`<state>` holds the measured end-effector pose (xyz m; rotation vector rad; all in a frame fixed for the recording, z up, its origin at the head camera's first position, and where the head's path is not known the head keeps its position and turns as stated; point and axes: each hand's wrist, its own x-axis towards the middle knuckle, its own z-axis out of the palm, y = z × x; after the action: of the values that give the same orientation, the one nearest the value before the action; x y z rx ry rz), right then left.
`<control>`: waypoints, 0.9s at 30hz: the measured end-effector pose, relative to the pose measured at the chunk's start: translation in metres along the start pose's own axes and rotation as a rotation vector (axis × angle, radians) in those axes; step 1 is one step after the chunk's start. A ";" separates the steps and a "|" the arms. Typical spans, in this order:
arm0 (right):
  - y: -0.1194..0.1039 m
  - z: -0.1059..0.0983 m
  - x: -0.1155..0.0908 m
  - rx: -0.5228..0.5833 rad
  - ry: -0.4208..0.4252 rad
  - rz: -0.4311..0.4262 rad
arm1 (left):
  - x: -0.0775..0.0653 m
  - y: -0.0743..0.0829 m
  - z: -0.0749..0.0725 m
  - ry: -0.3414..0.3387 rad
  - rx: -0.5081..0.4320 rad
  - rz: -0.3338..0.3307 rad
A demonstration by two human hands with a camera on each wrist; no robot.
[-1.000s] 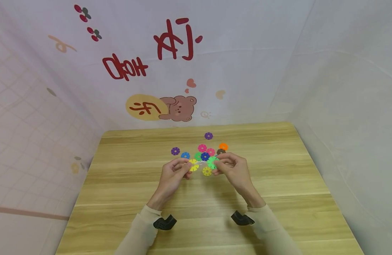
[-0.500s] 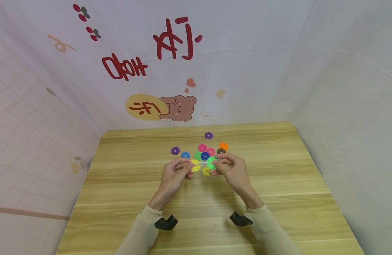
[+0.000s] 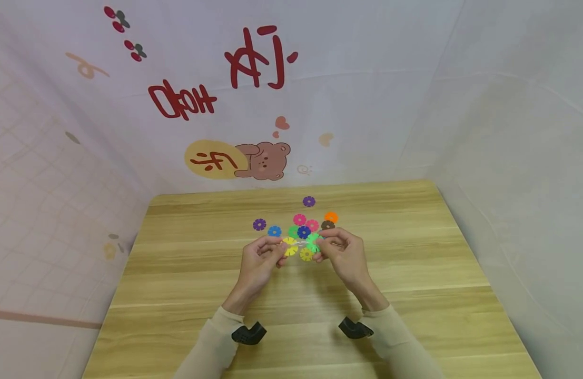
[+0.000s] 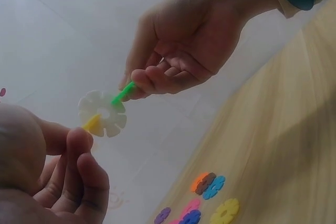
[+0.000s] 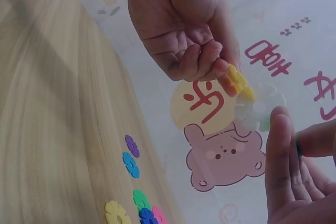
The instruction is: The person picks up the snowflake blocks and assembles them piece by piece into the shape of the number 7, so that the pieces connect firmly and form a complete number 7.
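Note:
My left hand (image 3: pixel 258 263) pinches a yellow snowflake disc (image 3: pixel 290 246) between thumb and fingers. The right hand (image 3: pixel 350 258) pinches a green snowflake disc (image 3: pixel 312 242) in the same way. Between them is a white, translucent snowflake disc (image 4: pixel 88 107), face-on in the left wrist view, where the yellow and green ones run into its notched rim from opposite sides. All three are held up above the table as one joined row. In the right wrist view, fingers of the right hand (image 5: pixel 289 166) cover most of the green disc.
Several loose discs lie on the wooden table (image 3: pixel 296 326) just beyond the hands, among them a yellow disc (image 3: pixel 306 255), a dark blue disc (image 3: pixel 304 232), an orange disc (image 3: pixel 331 217) and a purple disc (image 3: pixel 259 225). A printed white curtain (image 3: pixel 367 105) stands behind the table.
Both hands keep their grip on the discs and have come slightly closer together. The head view has shifted a little. The loose discs lie as before.

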<state>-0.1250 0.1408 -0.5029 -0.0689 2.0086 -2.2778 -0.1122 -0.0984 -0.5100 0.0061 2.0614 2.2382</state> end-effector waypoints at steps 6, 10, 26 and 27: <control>0.000 0.001 0.000 0.008 0.015 -0.003 | 0.001 0.001 0.003 0.002 -0.013 0.018; -0.001 0.001 0.000 0.022 0.025 0.003 | 0.002 0.002 0.004 -0.007 -0.016 0.027; -0.003 -0.003 0.001 0.013 0.028 0.020 | 0.003 -0.007 0.009 -0.017 -0.041 0.025; -0.003 -0.003 0.001 0.003 0.026 0.022 | 0.003 -0.007 0.009 -0.019 -0.042 0.026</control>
<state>-0.1269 0.1441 -0.4999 -0.0167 2.0078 -2.2808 -0.1143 -0.0885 -0.5168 0.0513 2.0164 2.2864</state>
